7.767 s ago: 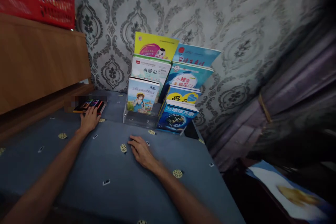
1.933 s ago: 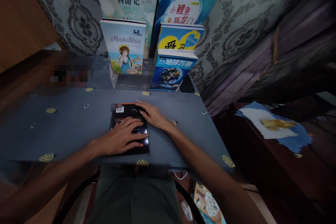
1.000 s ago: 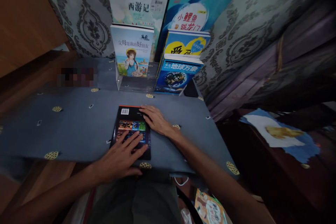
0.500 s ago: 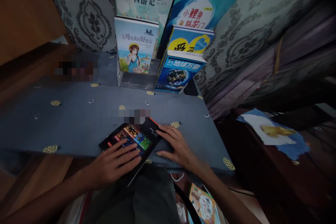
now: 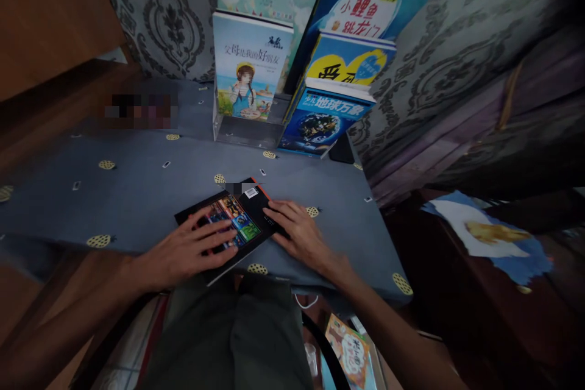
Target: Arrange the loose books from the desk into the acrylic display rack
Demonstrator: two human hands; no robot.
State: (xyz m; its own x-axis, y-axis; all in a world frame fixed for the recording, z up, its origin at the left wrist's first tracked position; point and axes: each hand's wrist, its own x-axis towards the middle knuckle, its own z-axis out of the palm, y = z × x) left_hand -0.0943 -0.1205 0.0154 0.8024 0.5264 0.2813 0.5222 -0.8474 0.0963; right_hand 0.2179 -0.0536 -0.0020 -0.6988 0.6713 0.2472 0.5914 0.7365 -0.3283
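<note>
The left hand (image 5: 196, 248) spreads over a black book (image 5: 249, 210) askew at the table's (image 5: 137, 189) front edge; the right hand (image 5: 299, 228) touches it. A rack (image 5: 249, 132) stands toward the back edge.

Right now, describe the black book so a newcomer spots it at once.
Find the blue-grey tabletop with yellow pineapple prints, then its near side. The black book lies there askew, the left hand spread on it, the right hand at its right corner. Unlike the books standing in the clear rack, it lies flat, showing a barcode and colourful pictures.
</note>
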